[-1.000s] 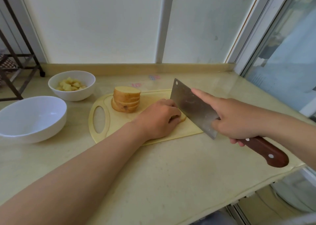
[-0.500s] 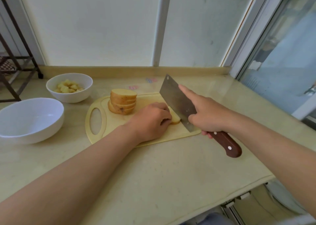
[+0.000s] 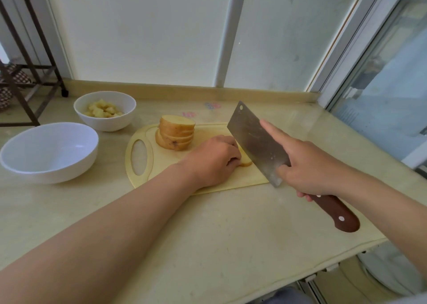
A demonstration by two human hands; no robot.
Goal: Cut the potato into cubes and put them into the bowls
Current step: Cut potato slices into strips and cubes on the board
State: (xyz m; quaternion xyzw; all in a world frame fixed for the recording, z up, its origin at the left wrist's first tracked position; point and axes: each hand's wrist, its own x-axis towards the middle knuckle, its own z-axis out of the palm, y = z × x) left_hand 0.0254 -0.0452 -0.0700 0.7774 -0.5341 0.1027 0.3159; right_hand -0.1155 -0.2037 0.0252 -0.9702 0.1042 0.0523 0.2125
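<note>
A pale yellow cutting board (image 3: 143,176) lies on the counter. A stack of potato slices (image 3: 176,132) stands at its back left. My left hand (image 3: 212,160) curls over a potato slice (image 3: 245,161) on the board and holds it down; most of the slice is hidden. My right hand (image 3: 305,165) grips a cleaver (image 3: 256,139) by its brown handle, index finger laid along the blade, whose edge meets the slice just right of my left fingers. A small white bowl (image 3: 105,121) at the back left holds potato cubes (image 3: 104,110). A larger white bowl (image 3: 49,151) at the left looks empty.
The beige counter (image 3: 208,234) ends in a front edge at the lower right. A dark metal rack (image 3: 27,77) stands at the far left. Window panes and a low ledge close off the back and right side.
The cleaver shifted left toward my left hand's fingers and stays over the slice. The view shifted a little. My left hand stays on the slice.
</note>
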